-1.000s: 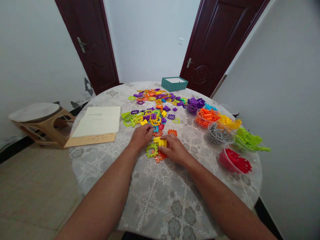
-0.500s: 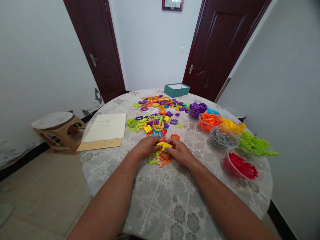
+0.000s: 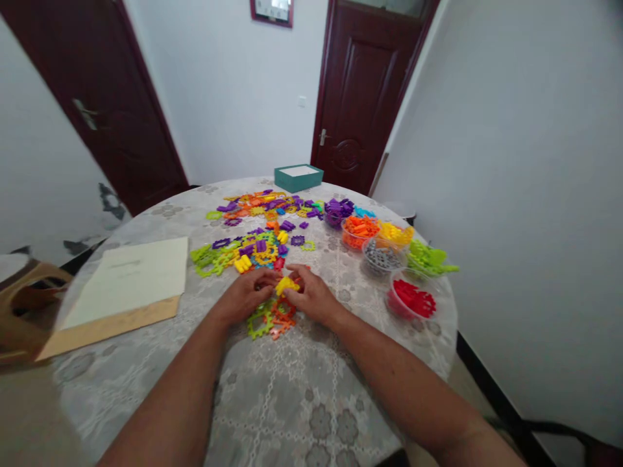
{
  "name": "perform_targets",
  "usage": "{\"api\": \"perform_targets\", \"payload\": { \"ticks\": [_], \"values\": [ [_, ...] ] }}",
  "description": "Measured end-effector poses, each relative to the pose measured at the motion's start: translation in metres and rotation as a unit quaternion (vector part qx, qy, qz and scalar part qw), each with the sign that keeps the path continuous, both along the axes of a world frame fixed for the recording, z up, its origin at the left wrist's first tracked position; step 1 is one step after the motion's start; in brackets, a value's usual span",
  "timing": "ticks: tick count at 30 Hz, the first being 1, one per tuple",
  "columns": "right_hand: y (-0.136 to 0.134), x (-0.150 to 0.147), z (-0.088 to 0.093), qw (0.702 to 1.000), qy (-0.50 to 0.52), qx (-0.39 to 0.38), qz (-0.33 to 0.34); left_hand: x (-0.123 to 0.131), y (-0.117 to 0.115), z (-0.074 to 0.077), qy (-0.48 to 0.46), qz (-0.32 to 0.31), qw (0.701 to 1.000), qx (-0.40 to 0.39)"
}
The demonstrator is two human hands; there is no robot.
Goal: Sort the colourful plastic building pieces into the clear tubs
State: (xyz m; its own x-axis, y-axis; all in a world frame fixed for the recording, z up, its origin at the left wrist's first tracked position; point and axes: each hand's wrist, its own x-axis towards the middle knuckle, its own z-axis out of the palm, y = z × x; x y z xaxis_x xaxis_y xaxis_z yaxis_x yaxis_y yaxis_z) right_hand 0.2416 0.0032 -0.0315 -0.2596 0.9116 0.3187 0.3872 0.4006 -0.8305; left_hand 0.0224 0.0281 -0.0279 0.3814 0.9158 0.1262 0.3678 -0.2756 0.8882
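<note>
My right hand [image 3: 314,296] pinches a yellow plastic building block [image 3: 286,286] between thumb and fingers, a little above the tabletop. Just left of that block is my left hand [image 3: 248,297], its fingers loosely curved with a gap between them and the thumb; I see nothing held there. Beneath the hands lie a lime-green notched frame piece [image 3: 260,322] and orange notched pieces [image 3: 282,319]. Beyond the fingers spreads a mixed pile of purple, yellow and green pieces [image 3: 253,250], partly hidden by my left hand.
On the right stand clear bowls of sorted pieces: red [image 3: 413,299], grey [image 3: 383,255], orange [image 3: 360,231], purple [image 3: 338,211], among others. A second loose pile [image 3: 267,203] lies farther back, near a teal box [image 3: 298,179]. Left is a paper-topped board [image 3: 129,275].
My view has turned to the right, so everything sits farther left. The left fingers have come off the yellow block, which stays in the right hand and is now tilted differently.
</note>
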Motion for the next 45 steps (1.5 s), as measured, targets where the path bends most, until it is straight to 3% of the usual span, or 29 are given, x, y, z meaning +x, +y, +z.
{"api": "perform_targets", "payload": {
  "ticks": [2, 5, 7, 11, 14, 17, 22, 33, 40, 45],
  "values": [
    [-0.003, 0.003, 0.018, 0.997, -0.043, 0.056, 0.008, -0.009, 0.007, -0.002, 0.063, 0.116, 0.99, 0.05],
    [-0.011, 0.02, 0.06, 0.99, -0.065, 0.121, -0.011, -0.02, 0.016, -0.004, 0.09, 0.314, 0.938, 0.112],
    [-0.014, 0.043, 0.091, 0.984, -0.07, 0.154, -0.054, -0.024, 0.018, -0.005, 0.102, 0.384, 0.912, 0.099],
    [0.013, 0.123, 0.139, 0.942, -0.138, 0.228, -0.205, -0.027, 0.021, -0.008, 0.137, 0.383, 0.911, 0.062],
    [0.058, 0.198, 0.156, 0.902, -0.228, 0.195, -0.309, -0.027, 0.023, -0.01, 0.158, 0.372, 0.913, 0.053],
    [0.102, 0.263, 0.16, 0.853, -0.345, 0.097, -0.379, -0.027, 0.026, -0.009, 0.172, 0.372, 0.911, 0.044],
    [0.143, 0.316, 0.152, 0.806, -0.474, -0.053, -0.351, -0.03, 0.03, -0.012, 0.208, 0.372, 0.904, 0.036],
    [0.179, 0.329, 0.105, 0.804, -0.49, -0.151, -0.302, -0.03, 0.03, -0.016, 0.212, 0.374, 0.902, 0.048],
    [0.18, 0.333, 0.11, 0.805, -0.486, -0.151, -0.305, -0.03, 0.031, -0.018, 0.222, 0.37, 0.901, 0.047],
    [0.169, 0.329, 0.117, 0.787, -0.491, -0.14, -0.346, -0.031, 0.033, -0.019, 0.224, 0.373, 0.899, 0.05]
  ]
}}
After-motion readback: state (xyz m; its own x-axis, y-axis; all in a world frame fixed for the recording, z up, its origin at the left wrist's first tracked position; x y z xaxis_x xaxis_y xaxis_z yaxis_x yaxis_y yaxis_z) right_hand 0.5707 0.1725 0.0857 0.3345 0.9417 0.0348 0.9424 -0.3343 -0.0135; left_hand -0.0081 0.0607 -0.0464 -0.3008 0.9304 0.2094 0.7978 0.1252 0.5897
